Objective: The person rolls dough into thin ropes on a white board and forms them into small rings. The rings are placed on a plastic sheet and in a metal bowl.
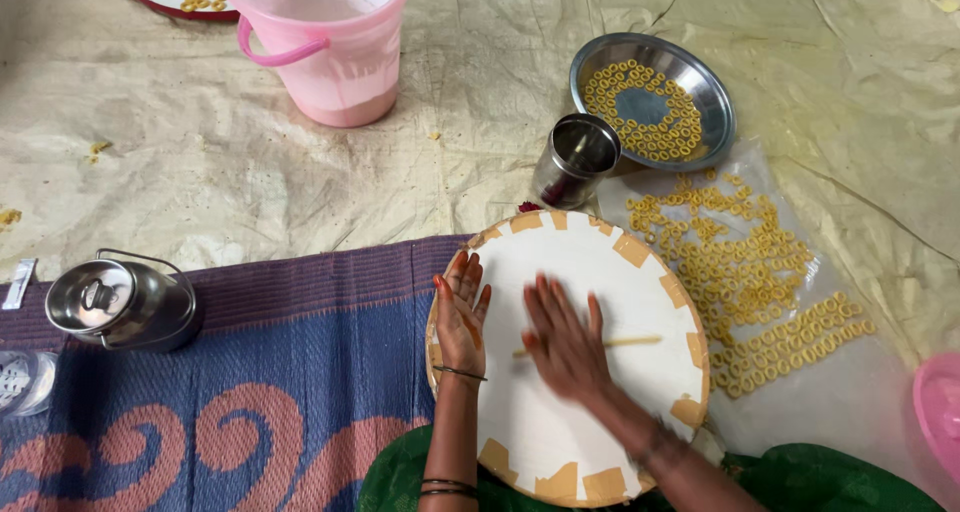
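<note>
A round white board with tan tape patches around its rim lies in front of me. My right hand is flat on it, fingers spread and blurred, pressing a thin yellowish strand of dough that sticks out to the right. My left hand rests palm-down at the board's left edge, holding nothing. Small yellow dough rings lie spread on a clear plastic sheet to the right of the board.
A steel plate with more rings and a steel cup stand behind the board. A pink bucket, a lidded steel can, a purple patterned mat and a pink rim at the right edge surround it.
</note>
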